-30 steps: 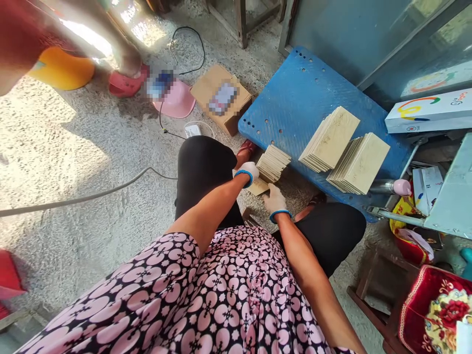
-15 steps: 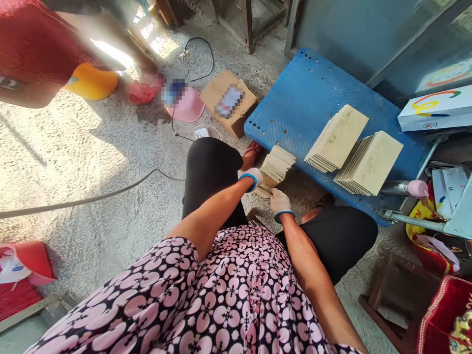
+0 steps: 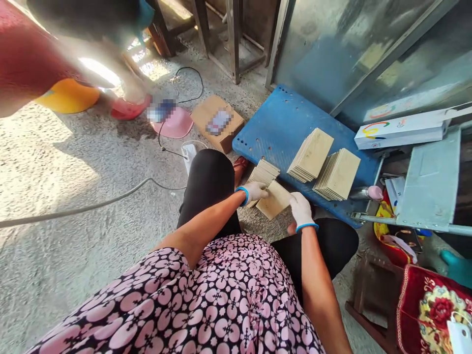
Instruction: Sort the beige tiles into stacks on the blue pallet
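My left hand [image 3: 254,191] and my right hand [image 3: 300,209], both in white gloves, together hold a flat tan board [image 3: 275,199] between my knees, gripping it at its two ends. Just behind it a small stack of the same boards [image 3: 264,172] leans at the near corner of a blue pallet [image 3: 283,125]. Two larger fanned stacks of boards [image 3: 311,155] [image 3: 339,173] lie on the pallet to the right.
A cardboard box [image 3: 217,122], a pink lid [image 3: 173,125], a white charger with cables [image 3: 189,150] and a hose [image 3: 73,209] lie on the concrete floor. Another person's red sleeve [image 3: 25,64] and sandal [image 3: 127,108] are upper left. A metal tray [image 3: 431,182] and red cushion [image 3: 431,305] sit right.
The board has come away from the small stack and is lifted between both hands; my right hand has slid out to its right end. The camera view has shifted.
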Available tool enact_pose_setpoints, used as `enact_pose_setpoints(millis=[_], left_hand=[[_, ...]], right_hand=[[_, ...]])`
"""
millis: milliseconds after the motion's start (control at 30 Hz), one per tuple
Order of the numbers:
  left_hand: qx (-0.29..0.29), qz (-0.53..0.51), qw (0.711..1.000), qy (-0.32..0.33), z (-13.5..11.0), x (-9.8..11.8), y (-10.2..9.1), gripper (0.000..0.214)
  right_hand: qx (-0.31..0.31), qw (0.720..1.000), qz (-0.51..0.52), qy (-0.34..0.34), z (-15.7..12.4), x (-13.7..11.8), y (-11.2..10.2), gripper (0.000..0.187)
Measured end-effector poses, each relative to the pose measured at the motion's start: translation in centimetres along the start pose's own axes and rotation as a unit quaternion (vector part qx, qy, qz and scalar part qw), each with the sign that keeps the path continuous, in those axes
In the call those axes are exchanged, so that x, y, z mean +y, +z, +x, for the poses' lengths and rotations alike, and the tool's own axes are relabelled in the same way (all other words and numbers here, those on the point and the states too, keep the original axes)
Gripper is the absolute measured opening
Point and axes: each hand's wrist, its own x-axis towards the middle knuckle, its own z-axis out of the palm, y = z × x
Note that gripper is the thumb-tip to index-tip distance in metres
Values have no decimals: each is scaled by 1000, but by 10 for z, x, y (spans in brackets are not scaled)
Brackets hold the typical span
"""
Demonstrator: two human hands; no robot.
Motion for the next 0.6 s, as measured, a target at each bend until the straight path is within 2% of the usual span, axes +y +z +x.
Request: enact_pose_setpoints(millis=[67,133,200,267,400,500,600], left_hand=[[-6,4,1000,22,-6,4,5,34],[-11,-2,999,48,-12,8,8,35],[-27,-19,997,65,-16,11,11,33],[-45,-44,995,73,-17,13,13,28],[-48,-76,993,73,-16,16,16,28],[-46,-89,993,63,-21,20,16,34],[-32,-140,989,31,-28,29,16,30]], right_hand=[[67,994,88,4,-6,5,-14,34],[129,975,183,10,-10,7,-27,32],[160,954,254,18,-11,6,-40,35],[176,937,300,21,-10,2,-53,40],[201,927,317,6,-4,-7,-73,45],[174,908,380,18,4,-10,-77,47],[168,880,443,45,18,-11,-74,49]])
